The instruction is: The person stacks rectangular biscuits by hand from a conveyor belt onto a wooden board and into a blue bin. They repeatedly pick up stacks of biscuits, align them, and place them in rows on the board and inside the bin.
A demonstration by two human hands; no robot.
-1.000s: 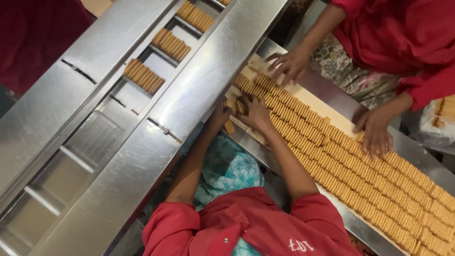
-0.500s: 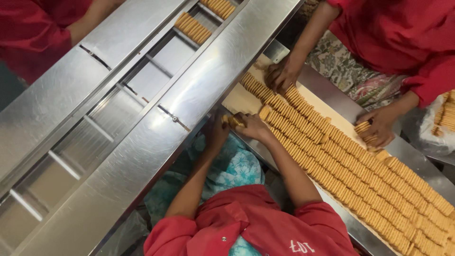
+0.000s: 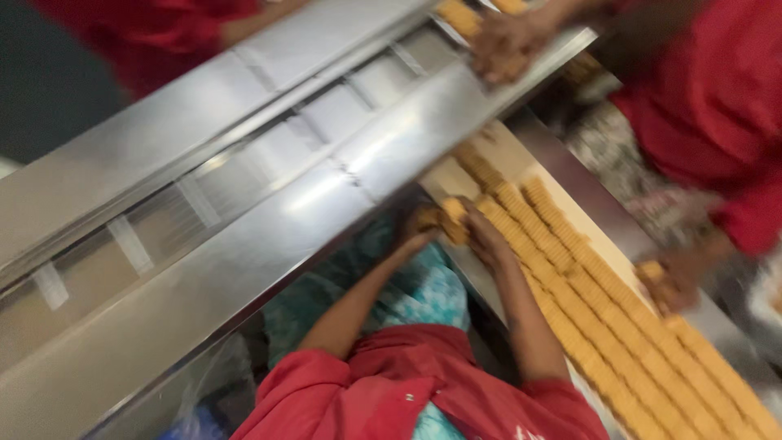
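My left hand (image 3: 418,225) and my right hand (image 3: 486,238) press toward each other at the near end of the belt. Between them they clamp a short stack of tan biscuits (image 3: 453,220) set on edge. The stack sits just off the head of the long biscuit rows (image 3: 586,303), which run down to the lower right on the cream belt (image 3: 498,156). The picture is blurred by motion, so I cannot make out single fingers.
A steel trough (image 3: 358,159) with a slotted lane (image 3: 244,183) crosses on a diagonal to my left. A co-worker in red reaches one hand (image 3: 507,45) onto biscuits at its top end and holds biscuits in the other hand (image 3: 674,281) by the belt. Another red sleeve (image 3: 175,37) shows top left.
My hands have closed together on a small stack at the belt's near end. The co-worker's far hand has left the belt and gone up to the trough. The view has swung and blurred.
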